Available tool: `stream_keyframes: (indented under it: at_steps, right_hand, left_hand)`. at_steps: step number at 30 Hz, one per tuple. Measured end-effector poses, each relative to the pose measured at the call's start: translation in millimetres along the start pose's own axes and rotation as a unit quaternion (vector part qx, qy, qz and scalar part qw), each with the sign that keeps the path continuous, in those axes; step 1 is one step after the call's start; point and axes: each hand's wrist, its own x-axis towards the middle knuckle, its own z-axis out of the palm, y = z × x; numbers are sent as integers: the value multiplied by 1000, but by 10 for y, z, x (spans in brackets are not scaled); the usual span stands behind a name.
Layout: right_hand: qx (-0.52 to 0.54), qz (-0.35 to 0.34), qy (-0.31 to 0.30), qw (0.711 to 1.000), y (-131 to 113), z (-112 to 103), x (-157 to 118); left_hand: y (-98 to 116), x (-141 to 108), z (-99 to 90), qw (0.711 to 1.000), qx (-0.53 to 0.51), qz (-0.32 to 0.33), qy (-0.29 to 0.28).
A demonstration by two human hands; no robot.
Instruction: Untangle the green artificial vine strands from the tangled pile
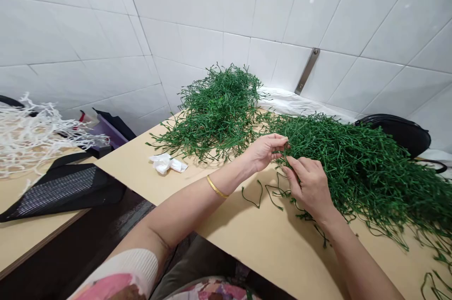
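Two heaps of thin green knotted cords cover the back of the table: one heap (219, 111) at the centre, a longer one (353, 163) stretching to the right. In front of them my left hand (264, 151), with a gold bracelet at the wrist, pinches a green cord between thumb and fingertips. My right hand (309, 180) is close beside it, thumb and forefinger together at the same cord; the exact grip is small. Several loose green cords (259, 198) lie on the table below my hands.
The wooden table (254, 239) holds a crumpled white tissue (165, 163) at left. Another table at far left bears white branching strands (38, 135) and a black mesh item (60, 191). A black bag (399, 130) sits behind the right heap, near the tiled wall with its metal bracket (307, 71).
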Motion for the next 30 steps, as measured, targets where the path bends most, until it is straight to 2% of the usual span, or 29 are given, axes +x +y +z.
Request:
stream_keyframes:
  at_steps: [2,6,8,14,20,22,25,28,30]
  right_hand:
    - [36,47,14,998,-64,-58,15]
    - [110,145,83,980,-102,-163,37]
    - [123,174,86,973,-86,-166,40]
    - [162,201,-45,965,-57,-11,35]
    - [166,174,-80,967,-81,73,14]
    - [191,190,-85,959,-66,90,-11]
    - [218,212,-77,950,-16,110,-60]
    - [161,190,-41,968,35,113,-95]
    - [122,183,-8,976,59,113,-106]
  left_hand:
    - [-1,29,-22,1000,11,14,7]
    - [-46,63,-97,999,31,26,12]
    - [-80,52,-132,998,53,21,8]
    - [-171,1,-162,994,104,27,-24]
    - [-255,40,-176,993,101,58,-1]
    - [-271,52,-192,996,76,44,-2]
    - [-270,60,-226,999,30,-12,-21]
    - [-266,56,-241,996,-4,-76,-45]
    - [-274,47,-230,994,11,-97,-44]
